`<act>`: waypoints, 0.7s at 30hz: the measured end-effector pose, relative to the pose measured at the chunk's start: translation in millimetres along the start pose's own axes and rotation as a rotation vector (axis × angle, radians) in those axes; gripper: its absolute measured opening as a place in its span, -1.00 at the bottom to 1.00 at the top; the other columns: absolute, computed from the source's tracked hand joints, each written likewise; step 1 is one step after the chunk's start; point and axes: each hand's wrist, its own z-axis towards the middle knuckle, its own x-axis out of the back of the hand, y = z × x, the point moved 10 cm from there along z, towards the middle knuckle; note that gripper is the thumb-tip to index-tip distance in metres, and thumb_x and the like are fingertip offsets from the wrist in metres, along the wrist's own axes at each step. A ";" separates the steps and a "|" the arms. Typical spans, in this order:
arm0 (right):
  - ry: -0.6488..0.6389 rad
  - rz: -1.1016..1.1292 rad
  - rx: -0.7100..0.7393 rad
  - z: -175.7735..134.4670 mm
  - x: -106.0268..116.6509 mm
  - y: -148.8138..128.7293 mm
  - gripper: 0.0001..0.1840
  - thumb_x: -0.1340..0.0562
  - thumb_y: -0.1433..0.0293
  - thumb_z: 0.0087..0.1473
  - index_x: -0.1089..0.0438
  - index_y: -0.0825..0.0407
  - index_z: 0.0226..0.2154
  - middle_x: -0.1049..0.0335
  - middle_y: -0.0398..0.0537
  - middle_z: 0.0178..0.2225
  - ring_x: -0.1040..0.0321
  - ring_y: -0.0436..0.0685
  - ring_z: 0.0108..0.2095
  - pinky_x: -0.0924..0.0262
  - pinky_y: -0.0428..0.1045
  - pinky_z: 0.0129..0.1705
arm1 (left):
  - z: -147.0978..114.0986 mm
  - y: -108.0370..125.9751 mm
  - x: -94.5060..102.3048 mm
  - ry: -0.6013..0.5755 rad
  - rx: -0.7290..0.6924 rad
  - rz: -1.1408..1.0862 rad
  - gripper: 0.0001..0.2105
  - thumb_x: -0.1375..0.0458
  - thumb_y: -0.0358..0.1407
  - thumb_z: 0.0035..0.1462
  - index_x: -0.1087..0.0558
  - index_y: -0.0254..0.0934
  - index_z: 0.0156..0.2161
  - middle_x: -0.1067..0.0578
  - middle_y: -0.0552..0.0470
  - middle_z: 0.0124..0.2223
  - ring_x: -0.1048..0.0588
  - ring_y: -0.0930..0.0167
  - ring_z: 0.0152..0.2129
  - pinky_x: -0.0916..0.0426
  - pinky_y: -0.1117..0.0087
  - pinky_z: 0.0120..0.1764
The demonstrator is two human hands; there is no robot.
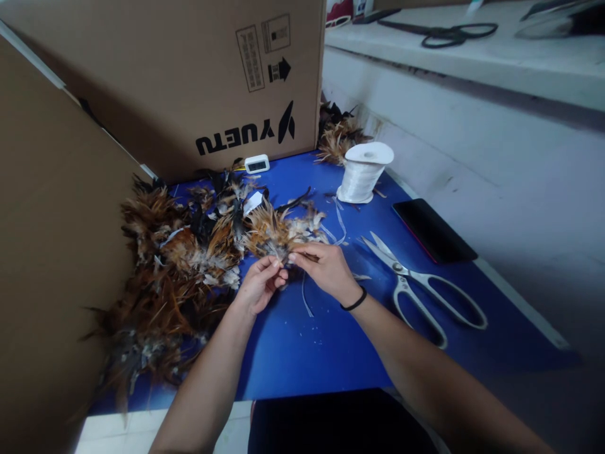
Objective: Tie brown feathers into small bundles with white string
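Both my hands meet over the blue table (326, 353) at a bunch of brown and grey feathers (269, 232). The thumb and fingers of my left hand (261, 282) pinch the base of the bunch. From the other side, my right hand (326, 268), with a black band at the wrist, pinches the same bunch near its base. A thin white ribbon (306, 296) hangs below my hands onto the table. To the left, a large heap of brown, black and white feathers (174, 277) spreads beside my left hand.
Large scissors (401, 270) lie partly spread at the right, near a dark phone (433, 230). A spool of white ribbon (362, 173) stands behind. A small white digital display (256, 164) sits before a cardboard box (189, 75). More scissors (442, 33) rest on the ledge.
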 end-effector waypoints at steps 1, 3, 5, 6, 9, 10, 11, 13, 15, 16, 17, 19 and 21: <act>0.001 -0.010 -0.001 -0.3 -0.3 0.3 -0.86 -0.23 0.39 0.03 -0.52 -0.02 -0.36 -0.53 -0.09 -0.32 -0.44 0.09 -0.31 -0.26 -0.02 -0.25 | 0.0 -0.3 -0.4 -0.001 0.000 0.013 -0.79 -0.34 -0.35 -0.14 -0.40 -0.37 -0.41 -0.45 0.07 -0.52 -0.44 0.58 -0.60 -0.36 0.64 -0.53; 0.002 -0.038 -0.006 -0.9 -1.0 0.8 -0.87 -0.22 0.40 0.02 -0.51 0.00 -0.38 -0.52 -0.09 -0.36 -0.43 0.07 -0.35 -0.24 -0.03 -0.28 | 0.0 -1.8 -1.6 -0.004 0.006 0.040 -0.79 -0.34 -0.33 -0.14 -0.40 -0.37 -0.44 -0.47 0.05 -0.52 -0.45 0.56 -0.59 -0.38 0.61 -0.49; 0.004 -0.058 -0.017 -1.3 -1.4 1.8 -0.87 -0.22 0.39 0.02 -0.50 0.01 -0.39 -0.51 -0.10 -0.40 -0.41 0.06 -0.37 -0.22 -0.04 -0.31 | -0.1 -3.0 -2.5 -0.008 0.009 0.058 -0.78 -0.34 -0.32 -0.15 -0.40 -0.38 -0.45 -0.47 0.04 -0.52 -0.45 0.56 -0.60 -0.38 0.60 -0.47; 0.006 -0.057 -0.027 -1.3 -1.4 2.6 -0.88 -0.22 0.39 0.01 -0.50 0.02 -0.39 -0.51 -0.10 -0.40 -0.41 0.06 -0.38 -0.21 -0.04 -0.32 | -0.1 -3.2 -2.8 -0.010 0.008 0.063 -0.78 -0.34 -0.32 -0.14 -0.40 -0.38 -0.46 -0.47 0.04 -0.53 -0.45 0.56 -0.60 -0.37 0.61 -0.48; 0.008 0.008 -0.089 -0.2 -0.4 7.7 -0.85 -0.23 0.34 -0.01 -0.48 0.03 -0.36 -0.49 -0.11 -0.43 -0.36 0.03 -0.44 -0.19 -0.05 -0.38 | 0.5 -1.1 -1.7 -0.005 -0.010 0.062 -0.79 -0.34 -0.33 -0.14 -0.40 -0.39 -0.46 -0.46 0.05 -0.54 -0.43 0.58 -0.61 -0.35 0.63 -0.50; 0.006 0.051 -0.120 0.3 0.5 10.2 -0.83 -0.23 0.33 -0.01 -0.47 0.04 -0.34 -0.47 -0.13 -0.46 -0.34 0.02 -0.48 -0.18 -0.06 -0.41 | 0.8 0.4 0.0 0.008 -0.019 0.055 -0.79 -0.34 -0.33 -0.14 -0.40 -0.39 -0.47 -0.46 0.06 -0.53 -0.43 0.59 -0.61 -0.35 0.64 -0.50; 0.012 0.099 -0.152 0.7 2.4 12.7 -0.81 -0.23 0.32 -0.02 -0.46 0.04 -0.32 -0.45 -0.14 -0.48 -0.31 0.00 -0.51 -0.17 -0.07 -0.44 | 1.1 2.1 2.2 0.024 -0.029 0.044 -0.79 -0.34 -0.34 -0.15 -0.40 -0.39 -0.47 -0.46 0.06 -0.52 -0.42 0.60 -0.61 -0.35 0.64 -0.49; 0.009 0.168 -0.209 0.6 6.5 17.4 -0.82 -0.23 0.31 -0.03 -0.45 0.06 -0.35 -0.41 -0.16 -0.52 -0.25 -0.03 -0.56 -0.13 -0.10 -0.50 | 1.6 5.8 6.2 0.052 -0.046 0.022 -0.80 -0.35 -0.35 -0.16 -0.41 -0.39 -0.47 -0.46 0.06 -0.50 -0.42 0.61 -0.60 -0.36 0.65 -0.48; -0.092 0.170 -0.238 -1.3 2.9 18.8 -0.86 -0.23 0.32 -0.03 -0.44 0.05 -0.42 -0.36 -0.19 -0.58 -0.21 -0.05 -0.60 -0.10 -0.11 -0.54 | 1.7 9.4 8.6 0.064 -0.061 -0.002 -0.81 -0.35 -0.37 -0.16 -0.42 -0.40 -0.47 -0.47 0.05 -0.47 -0.42 0.61 -0.58 -0.37 0.65 -0.47; -0.185 0.149 -0.234 -3.7 -2.7 17.8 -0.88 -0.24 0.33 -0.04 -0.44 0.05 -0.44 -0.35 -0.20 -0.60 -0.20 -0.06 -0.62 -0.10 -0.11 -0.54 | 1.7 10.8 9.3 0.068 -0.066 -0.013 -0.82 -0.34 -0.38 -0.16 -0.42 -0.40 -0.46 -0.47 0.04 -0.46 -0.42 0.61 -0.58 -0.38 0.65 -0.46; -0.285 0.117 -0.221 -7.3 -9.3 16.1 -0.89 -0.24 0.34 -0.04 -0.45 0.04 -0.45 -0.35 -0.21 -0.59 -0.20 -0.07 -0.63 -0.10 -0.11 -0.55 | 1.5 11.9 10.0 0.072 -0.069 -0.024 -0.83 -0.34 -0.39 -0.16 -0.43 -0.40 -0.46 -0.48 0.03 -0.44 -0.43 0.61 -0.57 -0.38 0.65 -0.46; -0.424 0.050 -0.171 -14.4 -18.3 11.4 -0.87 -0.25 0.34 -0.03 -0.48 0.00 -0.38 -0.41 -0.18 -0.49 -0.21 -0.10 -0.66 -0.14 -0.10 -0.53 | 1.1 12.8 11.1 0.082 -0.068 -0.039 -0.84 -0.33 -0.41 -0.15 -0.45 -0.40 -0.44 -0.49 0.02 -0.43 -0.44 0.60 -0.56 -0.40 0.66 -0.45; -0.400 -0.006 -0.116 -14.6 -16.2 6.6 -0.83 -0.26 0.33 -0.03 -0.49 -0.04 -0.30 -0.45 -0.12 -0.32 -0.24 -0.12 -0.66 -0.19 -0.07 -0.49 | 0.8 12.2 10.7 0.082 -0.060 -0.043 -0.86 -0.33 -0.43 -0.14 -0.46 -0.41 -0.43 -0.49 0.01 -0.42 -0.45 0.60 -0.55 -0.41 0.66 -0.44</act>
